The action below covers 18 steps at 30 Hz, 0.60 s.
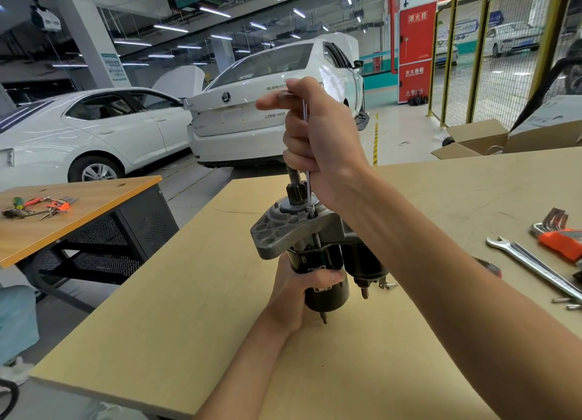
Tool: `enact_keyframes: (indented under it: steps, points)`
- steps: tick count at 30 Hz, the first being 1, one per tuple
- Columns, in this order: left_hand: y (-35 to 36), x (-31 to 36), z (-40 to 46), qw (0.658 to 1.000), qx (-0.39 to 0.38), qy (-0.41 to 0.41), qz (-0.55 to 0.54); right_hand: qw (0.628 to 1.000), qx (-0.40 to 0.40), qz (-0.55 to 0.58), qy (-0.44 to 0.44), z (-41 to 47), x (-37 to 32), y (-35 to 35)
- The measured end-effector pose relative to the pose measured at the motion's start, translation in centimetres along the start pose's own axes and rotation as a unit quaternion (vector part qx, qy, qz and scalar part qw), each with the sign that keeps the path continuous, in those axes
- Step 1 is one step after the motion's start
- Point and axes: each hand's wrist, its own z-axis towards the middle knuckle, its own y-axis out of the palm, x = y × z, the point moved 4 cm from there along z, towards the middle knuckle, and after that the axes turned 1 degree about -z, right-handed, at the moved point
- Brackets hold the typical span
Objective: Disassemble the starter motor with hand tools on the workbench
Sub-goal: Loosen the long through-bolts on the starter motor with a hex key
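Observation:
The starter motor (283, 233) stands upright on the tan workbench (195, 309), grey nose housing and pinion gear on top, black body and solenoid below. My left hand (296, 290) grips the black body from the left. My right hand (318, 142) is above the motor and holds a thin L-shaped hex key (309, 196). The key's long leg runs straight down into a bolt on the grey housing beside the pinion. Its short leg lies under my thumb and forefinger at the top.
On the bench at the right lie a hex key set in an orange holder (559, 237), combination wrenches (535, 265) and small loose bolts (567, 303). A second table (104, 199) at the left carries pliers and a screwdriver. Cardboard boxes and white cars stand behind.

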Motion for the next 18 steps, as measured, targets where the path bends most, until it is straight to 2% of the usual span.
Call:
enact_keyframes:
  steps: [6, 18]
  points:
    - [0.06, -0.16, 0.02, 1.000, 0.000, -0.011, -0.006, 0.999, -0.045, 0.004, 0.028, 0.19, -0.32, 0.12]
    - [-0.14, -0.43, 0.06, 1.000, 0.008, -0.011, 0.017, 0.993, -0.104, -0.058, 0.003, -0.07, -0.50, 0.27]
